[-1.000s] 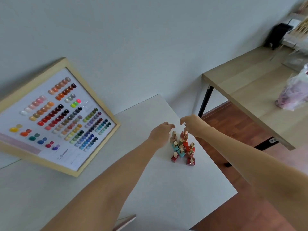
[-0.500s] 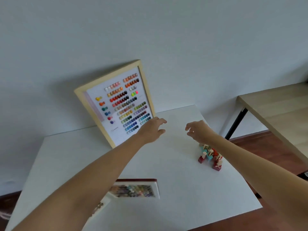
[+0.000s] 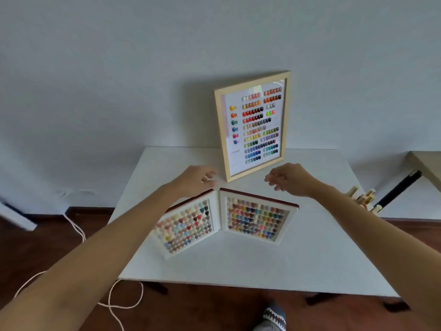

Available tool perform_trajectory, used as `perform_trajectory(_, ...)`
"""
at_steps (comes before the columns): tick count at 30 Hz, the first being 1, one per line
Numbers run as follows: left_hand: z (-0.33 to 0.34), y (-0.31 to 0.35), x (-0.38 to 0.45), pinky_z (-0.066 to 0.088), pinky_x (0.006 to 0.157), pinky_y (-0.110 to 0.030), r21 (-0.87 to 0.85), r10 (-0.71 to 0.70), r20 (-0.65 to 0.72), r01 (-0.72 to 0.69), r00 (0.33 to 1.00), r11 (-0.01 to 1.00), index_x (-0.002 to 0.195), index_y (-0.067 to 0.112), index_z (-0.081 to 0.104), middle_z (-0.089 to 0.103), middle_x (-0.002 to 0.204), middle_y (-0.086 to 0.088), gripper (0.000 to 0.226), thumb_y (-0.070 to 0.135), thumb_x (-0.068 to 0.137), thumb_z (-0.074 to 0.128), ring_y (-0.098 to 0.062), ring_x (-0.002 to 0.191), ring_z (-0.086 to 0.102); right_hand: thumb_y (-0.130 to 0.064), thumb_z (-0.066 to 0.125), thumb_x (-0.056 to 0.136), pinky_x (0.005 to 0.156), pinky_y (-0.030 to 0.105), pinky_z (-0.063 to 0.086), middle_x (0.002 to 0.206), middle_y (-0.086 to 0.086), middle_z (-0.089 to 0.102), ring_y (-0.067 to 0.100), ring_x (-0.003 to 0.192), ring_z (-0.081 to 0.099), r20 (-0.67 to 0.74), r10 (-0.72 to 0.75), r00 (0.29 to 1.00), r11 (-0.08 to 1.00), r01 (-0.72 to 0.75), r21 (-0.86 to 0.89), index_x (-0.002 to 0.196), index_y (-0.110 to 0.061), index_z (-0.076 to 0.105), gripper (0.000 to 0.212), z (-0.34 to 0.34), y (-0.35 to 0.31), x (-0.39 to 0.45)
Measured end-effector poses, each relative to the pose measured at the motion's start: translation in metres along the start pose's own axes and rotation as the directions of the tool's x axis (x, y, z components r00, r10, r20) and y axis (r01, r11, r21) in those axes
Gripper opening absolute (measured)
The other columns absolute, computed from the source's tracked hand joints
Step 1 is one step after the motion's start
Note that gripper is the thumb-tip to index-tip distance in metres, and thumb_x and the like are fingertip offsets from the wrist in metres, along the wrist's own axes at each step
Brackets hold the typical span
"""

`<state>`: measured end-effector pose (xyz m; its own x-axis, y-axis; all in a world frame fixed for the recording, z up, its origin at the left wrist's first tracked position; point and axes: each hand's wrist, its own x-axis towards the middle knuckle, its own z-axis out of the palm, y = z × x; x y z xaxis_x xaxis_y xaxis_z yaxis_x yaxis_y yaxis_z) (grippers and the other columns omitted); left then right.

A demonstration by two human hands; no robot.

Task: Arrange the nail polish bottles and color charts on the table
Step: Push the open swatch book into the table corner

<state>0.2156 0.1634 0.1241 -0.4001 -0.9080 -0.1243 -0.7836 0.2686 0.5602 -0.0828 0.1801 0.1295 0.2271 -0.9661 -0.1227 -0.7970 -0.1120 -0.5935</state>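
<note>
A wood-framed color chart (image 3: 254,125) leans upright against the wall at the back of the white table (image 3: 298,254). In front of it an open, book-like color chart (image 3: 224,222) stands in a V with swatches facing me. My left hand (image 3: 195,180) hovers just behind the book chart's left panel, fingers apart, holding nothing. My right hand (image 3: 290,179) hangs above its right panel, fingers loosely spread and empty. The nail polish bottles (image 3: 362,199) cluster at the table's right edge, partly hidden behind my right forearm.
A white cord (image 3: 76,231) trails over the wooden floor at the left. A second, wood-topped table (image 3: 427,163) with a black leg stands at the far right. My shoe (image 3: 274,316) shows below the table's front edge.
My view swung left from the bottles to the charts. Both hands left the bottle cluster and moved left to hover over the book chart, which came fully into view.
</note>
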Motion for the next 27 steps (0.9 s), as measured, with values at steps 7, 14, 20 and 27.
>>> perform_trajectory(7, -0.002, -0.027, -0.065, 0.058, 0.069, -0.028, -0.030, -0.068, 0.145, 0.073, 0.987, 0.997, 0.120, 0.023, 0.054, 0.067, 0.106, 0.001, 0.032, 0.039, 0.092, 0.056, -0.016, 0.088, 0.067, -0.049, 0.052, 0.090, 0.079, 0.030, 0.050, 0.097, 0.002, 0.071, 0.019, 0.086, 0.065, 0.215, -0.079, 0.973, 0.971, 0.124, -0.204, 0.107, -0.017, 0.067, 0.039, 0.032, -0.029, -0.026)
perform_trajectory(14, 0.018, -0.043, -0.084, 0.058, 0.069, -0.039, 0.170, -0.148, -0.005, 0.146, 0.989, 0.974, 0.105, 0.014, 0.056, 0.069, 0.093, -0.006, 0.019, 0.030, 0.096, 0.048, -0.024, 0.075, 0.068, -0.030, 0.048, 0.097, 0.071, 0.028, 0.054, 0.089, 0.001, 0.070, 0.016, 0.074, 0.065, 0.142, -0.156, 0.977, 0.945, 0.189, -0.268, 0.105, -0.016, 0.064, 0.022, 0.047, -0.020, -0.029)
perform_trajectory(20, 0.022, -0.041, -0.089, 0.060, 0.075, -0.037, 0.173, -0.143, -0.082, 0.156, 0.986, 0.972, 0.109, 0.015, 0.054, 0.071, 0.103, -0.005, 0.018, 0.027, 0.098, 0.046, -0.021, 0.082, 0.069, -0.030, 0.047, 0.097, 0.067, 0.031, 0.059, 0.081, -0.003, 0.070, 0.014, 0.067, 0.067, 0.125, -0.205, 0.971, 0.924, 0.234, -0.301, 0.102, -0.020, 0.060, 0.017, 0.047, -0.017, -0.010)
perform_trajectory(27, 0.011, -0.054, -0.100, 0.058, 0.080, -0.034, 0.102, -0.278, -0.197, 0.301, 0.940, 0.948, 0.115, 0.021, 0.054, 0.070, 0.105, 0.001, 0.022, 0.033, 0.098, 0.046, -0.016, 0.083, 0.068, -0.032, 0.045, 0.098, 0.068, 0.028, 0.057, 0.088, 0.002, 0.071, 0.017, 0.070, 0.067, 0.146, -0.356, 0.923, 0.874, 0.384, -0.298, 0.106, -0.016, 0.061, 0.024, 0.051, -0.043, 0.034)
